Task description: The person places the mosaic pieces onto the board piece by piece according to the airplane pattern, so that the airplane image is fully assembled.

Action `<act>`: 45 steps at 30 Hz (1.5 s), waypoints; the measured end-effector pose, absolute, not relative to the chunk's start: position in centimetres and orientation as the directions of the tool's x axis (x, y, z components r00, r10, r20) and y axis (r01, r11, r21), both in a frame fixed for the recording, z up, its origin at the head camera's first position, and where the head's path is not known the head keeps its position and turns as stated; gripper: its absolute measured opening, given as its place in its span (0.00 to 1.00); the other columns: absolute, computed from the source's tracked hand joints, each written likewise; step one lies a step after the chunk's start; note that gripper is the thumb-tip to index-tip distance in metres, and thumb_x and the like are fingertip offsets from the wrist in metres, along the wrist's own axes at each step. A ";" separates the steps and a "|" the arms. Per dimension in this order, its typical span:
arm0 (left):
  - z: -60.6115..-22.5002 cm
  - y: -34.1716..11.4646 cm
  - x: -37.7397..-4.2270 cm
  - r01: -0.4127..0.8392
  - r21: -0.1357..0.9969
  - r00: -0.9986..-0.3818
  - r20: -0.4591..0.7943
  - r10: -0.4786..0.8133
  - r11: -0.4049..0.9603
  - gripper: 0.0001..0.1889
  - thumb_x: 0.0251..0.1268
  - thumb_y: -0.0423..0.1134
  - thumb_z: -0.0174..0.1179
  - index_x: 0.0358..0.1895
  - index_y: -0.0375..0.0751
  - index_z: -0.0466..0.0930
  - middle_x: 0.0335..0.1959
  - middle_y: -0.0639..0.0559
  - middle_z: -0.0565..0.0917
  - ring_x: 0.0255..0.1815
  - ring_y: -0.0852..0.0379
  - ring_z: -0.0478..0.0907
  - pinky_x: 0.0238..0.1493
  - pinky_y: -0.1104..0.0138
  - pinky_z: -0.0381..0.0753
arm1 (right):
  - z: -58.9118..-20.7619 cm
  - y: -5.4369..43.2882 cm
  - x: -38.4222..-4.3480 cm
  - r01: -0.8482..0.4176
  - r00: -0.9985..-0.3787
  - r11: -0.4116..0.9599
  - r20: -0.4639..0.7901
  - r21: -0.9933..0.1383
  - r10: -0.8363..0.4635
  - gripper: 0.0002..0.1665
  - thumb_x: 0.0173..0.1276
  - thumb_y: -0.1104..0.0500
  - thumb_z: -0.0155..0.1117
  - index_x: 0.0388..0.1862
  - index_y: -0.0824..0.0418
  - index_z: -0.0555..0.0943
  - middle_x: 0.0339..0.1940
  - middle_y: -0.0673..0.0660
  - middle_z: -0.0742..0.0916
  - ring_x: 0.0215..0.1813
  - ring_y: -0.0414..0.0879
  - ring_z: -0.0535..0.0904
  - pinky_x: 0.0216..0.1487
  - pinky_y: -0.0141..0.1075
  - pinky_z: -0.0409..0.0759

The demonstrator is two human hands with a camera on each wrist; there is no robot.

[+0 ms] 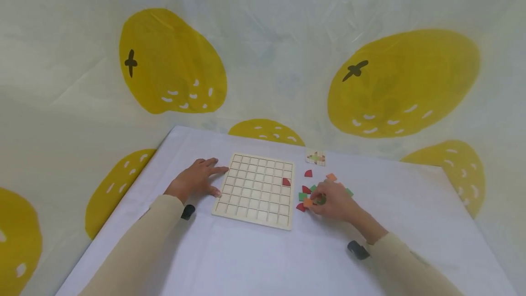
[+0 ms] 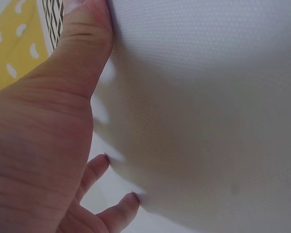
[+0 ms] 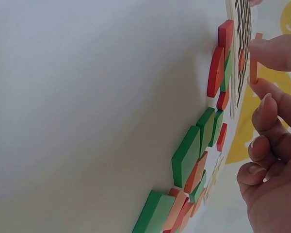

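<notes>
A pale wooden grid board [image 1: 255, 219] lies on the white tabletop, with one red quarter-round tile [image 1: 286, 182] in a cell near its right edge. My left hand [image 1: 196, 179] spreads its fingers at the board's left edge; thumb and forefinger touch the rim. To the right of the board, my right hand [image 1: 334, 200] pinches an orange tile [image 3: 254, 65] between thumb and forefinger, held above the table. Beneath and around that hand lie loose tiles, among them a green tile [image 3: 186, 155] and a red tile [image 3: 216, 73]. The right hand hides part of this pile.
A small pattern card [image 1: 315, 157] lies beyond the tiles, near the table's back edge. Another red quarter-round tile [image 1: 308, 173] sits apart between card and pile. Behind the table hangs a pale cloth [image 1: 279, 58] printed with yellow fruit.
</notes>
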State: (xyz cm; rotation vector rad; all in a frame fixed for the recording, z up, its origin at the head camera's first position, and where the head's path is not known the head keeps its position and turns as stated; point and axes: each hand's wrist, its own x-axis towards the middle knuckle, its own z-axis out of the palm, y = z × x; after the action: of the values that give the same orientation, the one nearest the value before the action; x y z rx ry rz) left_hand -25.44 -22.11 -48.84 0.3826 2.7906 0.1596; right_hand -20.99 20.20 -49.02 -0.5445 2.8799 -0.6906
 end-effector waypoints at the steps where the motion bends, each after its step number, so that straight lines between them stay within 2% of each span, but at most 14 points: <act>1: -48.9 -22.1 -25.4 0.240 0.156 -0.913 -0.301 0.277 0.958 0.47 0.54 0.61 0.75 0.80 0.67 0.65 0.86 0.43 0.58 0.83 0.33 0.55 0.78 0.39 0.66 | -49.0 20.1 -21.0 -0.315 -0.926 0.827 -0.042 -0.466 -0.376 0.11 0.57 0.53 0.83 0.36 0.53 0.89 0.31 0.46 0.84 0.40 0.41 0.75 0.35 0.29 0.79; 10: -48.9 -22.1 -25.4 0.269 0.158 -0.912 -0.276 0.304 0.950 0.47 0.54 0.62 0.74 0.80 0.66 0.65 0.85 0.42 0.59 0.83 0.33 0.57 0.78 0.40 0.68 | -48.6 19.6 -21.5 -0.336 -0.915 0.799 -0.029 -0.498 -0.403 0.10 0.58 0.55 0.82 0.35 0.53 0.89 0.32 0.47 0.84 0.41 0.43 0.74 0.37 0.30 0.75; 17: -48.9 -22.1 -25.6 0.269 0.142 -0.911 -0.283 0.299 0.953 0.47 0.54 0.63 0.73 0.80 0.67 0.64 0.85 0.43 0.58 0.83 0.34 0.56 0.78 0.41 0.68 | -48.9 19.0 -22.3 -0.301 -0.918 0.788 -0.062 -0.537 -0.393 0.08 0.57 0.57 0.81 0.35 0.55 0.90 0.33 0.49 0.83 0.41 0.44 0.72 0.37 0.31 0.74; 27: -49.1 -22.1 -25.8 0.259 0.145 -0.914 -0.283 0.291 0.955 0.48 0.52 0.64 0.73 0.80 0.68 0.64 0.86 0.44 0.58 0.83 0.35 0.56 0.79 0.41 0.67 | -48.9 18.1 -22.9 -0.303 -0.919 0.810 -0.071 -0.502 -0.387 0.06 0.59 0.54 0.81 0.31 0.51 0.90 0.28 0.46 0.84 0.41 0.45 0.73 0.39 0.33 0.74; 31: -49.1 -22.3 -25.9 0.252 0.141 -0.915 -0.288 0.283 0.957 0.49 0.52 0.65 0.74 0.80 0.70 0.63 0.86 0.45 0.57 0.84 0.35 0.56 0.79 0.41 0.67 | -48.7 17.6 -23.0 -0.302 -0.919 0.812 -0.074 -0.500 -0.388 0.06 0.59 0.53 0.82 0.31 0.51 0.90 0.28 0.46 0.83 0.40 0.45 0.73 0.37 0.33 0.74; 38: -49.1 -22.4 -25.9 0.252 0.143 -0.914 -0.289 0.284 0.957 0.49 0.52 0.65 0.74 0.80 0.69 0.63 0.86 0.45 0.57 0.84 0.35 0.56 0.78 0.41 0.68 | -48.9 17.3 -23.3 -0.331 -0.907 0.785 -0.052 -0.524 -0.417 0.08 0.60 0.52 0.81 0.27 0.50 0.88 0.20 0.45 0.81 0.36 0.43 0.74 0.32 0.31 0.72; 45: -49.4 -22.6 -26.0 0.263 0.152 -0.914 -0.277 0.296 0.953 0.49 0.51 0.64 0.74 0.80 0.68 0.64 0.85 0.44 0.58 0.83 0.35 0.56 0.78 0.41 0.68 | -49.3 16.8 -23.5 -0.293 -0.917 0.805 -0.086 -0.516 -0.389 0.08 0.59 0.51 0.82 0.32 0.51 0.90 0.23 0.47 0.81 0.36 0.44 0.73 0.31 0.32 0.73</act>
State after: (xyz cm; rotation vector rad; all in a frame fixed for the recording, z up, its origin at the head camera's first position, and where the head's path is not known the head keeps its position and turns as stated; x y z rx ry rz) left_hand -25.99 -22.55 -49.40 0.4115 2.8063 0.1602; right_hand -23.54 16.85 -49.29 -0.5349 2.8040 -0.7567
